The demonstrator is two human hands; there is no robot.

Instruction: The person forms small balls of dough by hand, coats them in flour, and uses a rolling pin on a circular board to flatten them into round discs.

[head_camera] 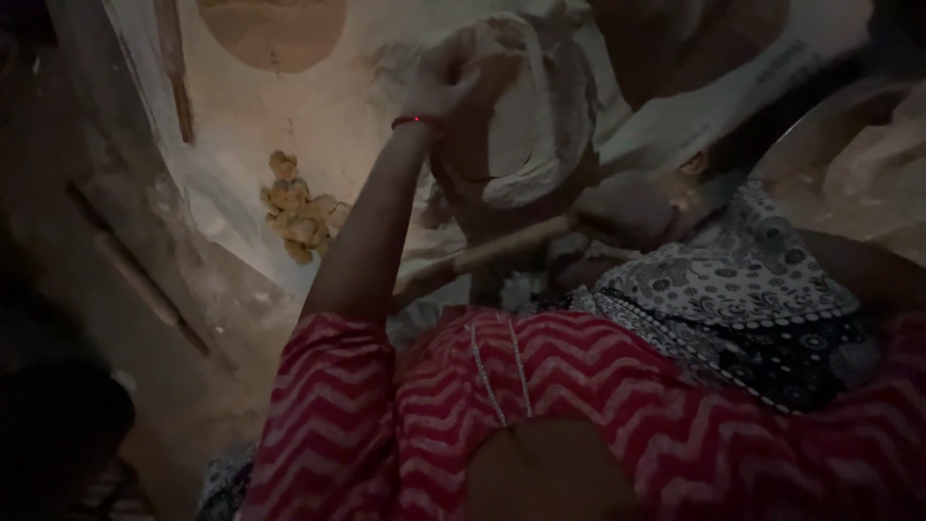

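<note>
**Q.** What does my left hand (pixel 439 85) hold, and where does the thing lie?

**A.** Fig. 1, view from the head, dim light. My left hand, marked by the red bangle (pixel 420 122) at the wrist, is closed on the upper edge of the pale cloth (pixel 540 116), fingers pinching a fold. The cloth sits bunched at the far side of the floury surface (pixel 318 125), right of middle, above the wooden rolling pin (pixel 492 253), which lies slanted just below it. To the left, well apart from the cloth, is a small heap of yellowish dough lumps (pixel 294 207); at the top edge lies a flat round of dough (pixel 275 29).

**Q.** And my right hand?

**A.** It is lost in shadow near the thick end of the rolling pin, beside the patterned fabric (pixel 733 289) in my lap. I cannot tell whether it is open or closed, or whether it touches the pin.

**Q.** How do I handle the cloth well?

**A.** As I judge it: I should grip the fold itself, not a loose corner, so the bundle lifts as one piece. My wrist should stay above the cloth, so my forearm does not sweep the dough lumps. I should move slowly, since flour on the surface may cling and scatter, and I should mind the rolling pin below, which a dragged hem could set rolling.
</note>
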